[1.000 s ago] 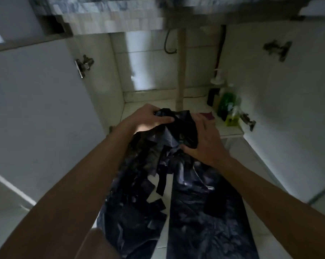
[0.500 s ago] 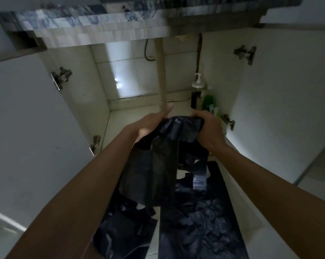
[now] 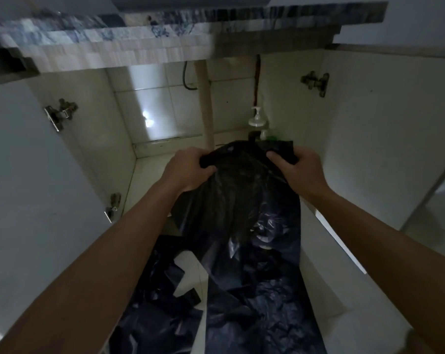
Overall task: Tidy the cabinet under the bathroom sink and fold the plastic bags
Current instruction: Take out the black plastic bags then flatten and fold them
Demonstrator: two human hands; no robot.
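The left door (image 3: 24,175) and right door (image 3: 369,136) stand wide open. An open way runs along the left of the cabinet floor (image 3: 149,175) to the tiled back wall. The drain pipe (image 3: 207,111) rises at mid-back, and a pump bottle (image 3: 257,120) fills the back right corner. The raised black plastic bag (image 3: 236,200) screens the middle.

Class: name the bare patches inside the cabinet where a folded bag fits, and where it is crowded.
Free: cabinet floor between the left wall and the drain pipe. Crowded: back right corner, where the pump bottle stands behind the held black bag.
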